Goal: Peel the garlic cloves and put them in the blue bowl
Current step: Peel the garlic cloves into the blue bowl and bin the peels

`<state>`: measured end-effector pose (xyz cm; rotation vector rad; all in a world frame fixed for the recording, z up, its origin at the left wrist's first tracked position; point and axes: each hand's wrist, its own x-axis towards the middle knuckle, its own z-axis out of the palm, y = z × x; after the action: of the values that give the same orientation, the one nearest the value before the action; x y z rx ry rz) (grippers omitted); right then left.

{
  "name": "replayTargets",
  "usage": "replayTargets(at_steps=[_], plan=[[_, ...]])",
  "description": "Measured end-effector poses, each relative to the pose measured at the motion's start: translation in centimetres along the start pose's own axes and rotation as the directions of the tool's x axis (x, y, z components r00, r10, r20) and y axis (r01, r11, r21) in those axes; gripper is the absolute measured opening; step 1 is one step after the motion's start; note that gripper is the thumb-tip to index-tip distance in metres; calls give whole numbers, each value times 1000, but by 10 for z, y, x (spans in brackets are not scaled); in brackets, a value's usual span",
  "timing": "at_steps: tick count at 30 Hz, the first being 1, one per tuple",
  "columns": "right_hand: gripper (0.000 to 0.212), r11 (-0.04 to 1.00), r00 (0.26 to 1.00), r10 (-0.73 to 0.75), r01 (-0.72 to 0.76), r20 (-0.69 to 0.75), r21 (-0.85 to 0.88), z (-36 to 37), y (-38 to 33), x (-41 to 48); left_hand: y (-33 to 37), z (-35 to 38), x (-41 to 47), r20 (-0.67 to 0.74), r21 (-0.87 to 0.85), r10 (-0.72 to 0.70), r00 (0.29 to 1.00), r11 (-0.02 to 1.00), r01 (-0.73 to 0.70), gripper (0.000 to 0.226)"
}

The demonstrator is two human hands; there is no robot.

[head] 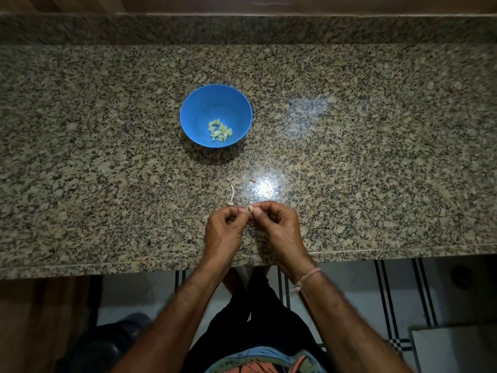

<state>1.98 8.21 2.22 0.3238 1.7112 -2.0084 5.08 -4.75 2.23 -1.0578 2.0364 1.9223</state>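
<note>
**Clove** (250, 209): one, small, pinched between the fingertips of both hands just above the counter (376, 157), near its front edge. Whether skin remains on it cannot be told.

**Left hand** (223, 230): fingers curled, thumb and forefinger nipping the clove.

**Right hand** (277, 227): likewise curled, pinching the same clove. Thread (309, 275) at the wrist.

**Bowl** (188, 103): blue, upright, well beyond the hands. A small heap of peeled cloves (220, 130) lies at its bottom.

**Risks, as judged:** the clove is tiny and probably slick, so a hard nail-pull may flick it over the front edge to the floor. Clinging skin may ride along into the bowl.

**Scraps:** a stem (232, 193) and a fleck (252, 180) lie flat between hands and bowl, no bar to the reach.
</note>
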Motion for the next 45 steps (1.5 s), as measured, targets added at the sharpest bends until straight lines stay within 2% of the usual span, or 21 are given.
replayTargets(at_steps=[3, 9, 13, 17, 22, 29, 32, 35, 38, 40, 42, 45], plan=[[14, 995, 998, 65, -65, -1, 73, 0, -2, 0, 0, 0, -1, -61, 18, 18, 998, 1000, -17, 10], [14, 996, 998, 34, -29, 49, -90, -7, 0, 2, 5, -6, -6, -1, 25, 155, 988, 988, -155, 5], [14, 998, 999, 15, -12, 50, -58, -6, -2, 0, 5, -6, -4, 0, 89, 195, 981, 977, -194, 2], [8, 995, 999, -44, 45, 14, -85, -4, -1, -1, 3, -3, -2, -22, -8, 83, 996, 997, -83, 3], [3, 976, 993, -119, 115, -13, -183, -5, 4, -1, 9, -2, -4, 42, -142, -38, 998, 989, 44, 7], [4, 991, 996, -90, 87, -28, -106, -3, 8, -5, 10, 1, -6, 86, -156, -155, 984, 974, 167, 14], [5, 985, 992, -119, 113, -33, -133, -3, 9, -4, 6, 4, -7, 98, -159, -190, 977, 966, 204, 20], [6, 944, 977, -210, 198, -21, -265, -5, 11, -3, 6, 8, -7, 63, -99, -163, 985, 981, 169, 23], [11, 857, 945, -325, 313, 43, -409, -6, 9, -3, 5, 11, -7, 41, 73, -69, 997, 995, 66, 27], [8, 822, 930, -360, 353, 74, -446, -6, 8, -2, 2, 11, -6, 33, 155, -43, 999, 987, 37, 28], [6, 876, 951, -306, 298, 43, -380, -6, 7, -2, -1, 10, -4, 15, 210, -21, 1000, 977, 18, 27], [6, 981, 991, -128, 121, -35, -152, -7, 9, -4, -5, 9, -2, -43, 231, 15, 999, 973, -5, 21]])
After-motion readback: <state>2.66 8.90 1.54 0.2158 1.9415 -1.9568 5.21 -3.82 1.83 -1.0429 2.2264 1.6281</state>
